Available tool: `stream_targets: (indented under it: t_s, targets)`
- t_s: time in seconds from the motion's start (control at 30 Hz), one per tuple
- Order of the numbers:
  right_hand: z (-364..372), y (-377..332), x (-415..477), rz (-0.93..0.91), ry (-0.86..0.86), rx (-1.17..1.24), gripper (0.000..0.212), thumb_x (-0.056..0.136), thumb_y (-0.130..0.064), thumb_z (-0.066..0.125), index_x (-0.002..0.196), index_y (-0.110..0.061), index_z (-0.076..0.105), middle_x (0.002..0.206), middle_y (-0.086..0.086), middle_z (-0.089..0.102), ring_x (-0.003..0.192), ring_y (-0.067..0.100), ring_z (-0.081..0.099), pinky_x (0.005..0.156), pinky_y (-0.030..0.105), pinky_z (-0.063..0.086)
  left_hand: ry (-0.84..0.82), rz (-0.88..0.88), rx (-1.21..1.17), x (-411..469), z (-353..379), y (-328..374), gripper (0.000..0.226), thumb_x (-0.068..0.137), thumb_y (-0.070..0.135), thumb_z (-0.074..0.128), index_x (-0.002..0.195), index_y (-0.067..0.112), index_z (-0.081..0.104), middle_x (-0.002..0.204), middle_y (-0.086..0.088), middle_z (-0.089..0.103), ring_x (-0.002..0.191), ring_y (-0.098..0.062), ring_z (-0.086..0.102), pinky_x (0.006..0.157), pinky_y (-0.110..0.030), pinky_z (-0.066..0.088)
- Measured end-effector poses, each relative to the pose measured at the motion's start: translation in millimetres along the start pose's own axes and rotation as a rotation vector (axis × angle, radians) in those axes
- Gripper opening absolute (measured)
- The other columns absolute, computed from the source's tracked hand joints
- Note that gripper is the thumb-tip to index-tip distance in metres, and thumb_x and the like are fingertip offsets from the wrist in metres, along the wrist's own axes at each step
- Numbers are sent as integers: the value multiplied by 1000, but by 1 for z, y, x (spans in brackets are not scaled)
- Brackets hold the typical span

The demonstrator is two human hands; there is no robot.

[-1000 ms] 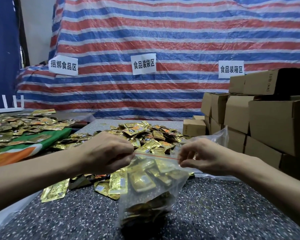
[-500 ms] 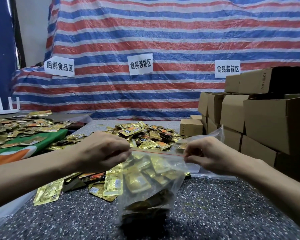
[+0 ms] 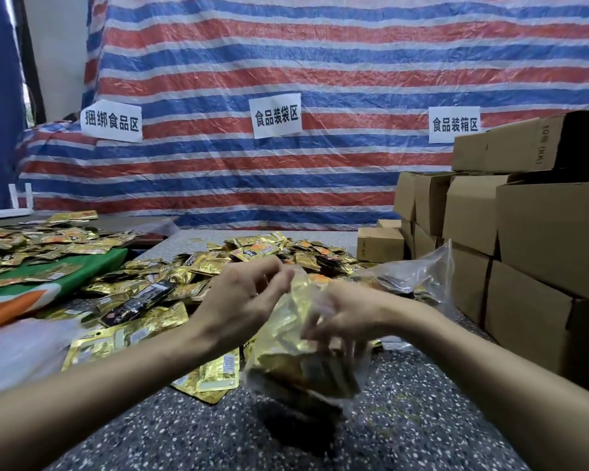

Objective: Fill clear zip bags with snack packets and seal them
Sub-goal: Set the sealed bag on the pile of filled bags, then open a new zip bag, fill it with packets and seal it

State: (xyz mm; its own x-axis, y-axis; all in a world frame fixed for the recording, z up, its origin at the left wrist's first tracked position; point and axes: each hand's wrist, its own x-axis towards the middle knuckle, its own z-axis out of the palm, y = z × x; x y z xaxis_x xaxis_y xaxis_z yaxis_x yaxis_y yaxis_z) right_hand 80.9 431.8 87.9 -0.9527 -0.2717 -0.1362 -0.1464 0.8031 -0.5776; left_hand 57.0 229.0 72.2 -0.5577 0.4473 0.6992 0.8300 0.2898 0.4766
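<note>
Grip check: left hand [image 3: 242, 300] was seen at centre frame, its fingers [image 3: 279, 271] curled and pinched on the top edge of the zip bag [image 3: 296, 365]. Right hand [image 3: 347, 311] was placed just right of it, against the bag's upper face. Its fingers [image 3: 323, 334] were blurred, so whether they were spread or clamped on the plastic could not be told.

The zip bag was held at lower centre of the frame, just above the speckled counter [image 3: 422, 419], with a dark shadow cast under it. It was clear and filled with gold snack packets [image 3: 286, 321]. Seal state could not be read, as the top was crumpled between the hands.

Loose packets [image 3: 198, 266] were heaped on the counter behind the hands, mid frame, and a few were laid flat under the left forearm. More were scattered at mid left over a green and orange cloth [image 3: 82, 270]. A second clear bag [image 3: 419, 270] was lying right of the hands, near the cardboard boxes [image 3: 544, 232] stacked along the right edge. White plastic [image 3: 17, 351] was bunched at lower left.

A striped tarp [image 3: 320, 62] was hung across the upper frame, with three paper signs [image 3: 275, 115] fixed to it.
</note>
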Motion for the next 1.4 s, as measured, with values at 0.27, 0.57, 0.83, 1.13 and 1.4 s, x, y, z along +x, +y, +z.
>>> stream_targets:
  t_s: [0.27, 0.57, 0.83, 1.13, 1.4]
  targets:
    - [-83, 24, 33, 23, 757, 231, 24, 99, -18, 58, 97, 2, 72, 82, 8, 69, 52, 9, 63, 44, 25, 48, 42, -170, -97, -3, 22, -9, 7, 94, 25, 65, 100, 24, 63, 87, 11, 63, 73, -3, 59, 61, -24, 50]
    - [-89, 132, 63, 419, 684, -649, 24, 94, -34, 55, 113, -24, 67, 106, 6, 70, 87, 25, 65, 75, 33, 49, -228, -160, 129, -18, 46, -39, 8, 94, 38, 59, 88, 34, 60, 91, 16, 62, 80, -2, 58, 67, -19, 45]
    - [-67, 153, 43, 564, 429, -283, 41, 80, -53, 50, 91, -18, 68, 91, 6, 69, 76, 23, 61, 69, 28, 49, -254, -170, 200, -20, 38, -46, 8, 95, 37, 56, 90, 31, 59, 94, 17, 62, 85, 0, 55, 76, -30, 49]
    - [-9, 50, 47, 42, 660, -388, 37, 94, -33, 57, 129, -19, 62, 136, 5, 59, 119, 22, 56, 100, 44, 48, -248, -97, 569, -38, 6, -60, 21, 98, 44, 47, 107, 27, 55, 105, 11, 57, 91, -9, 51, 78, -28, 33]
    - [63, -13, 60, -211, 247, -508, 45, 96, -48, 53, 137, -31, 51, 142, -6, 47, 127, 12, 48, 108, 33, 41, -271, -310, 1097, -78, -86, -120, 31, 99, 36, 42, 124, 20, 51, 125, 0, 55, 114, -18, 52, 97, -34, 38]
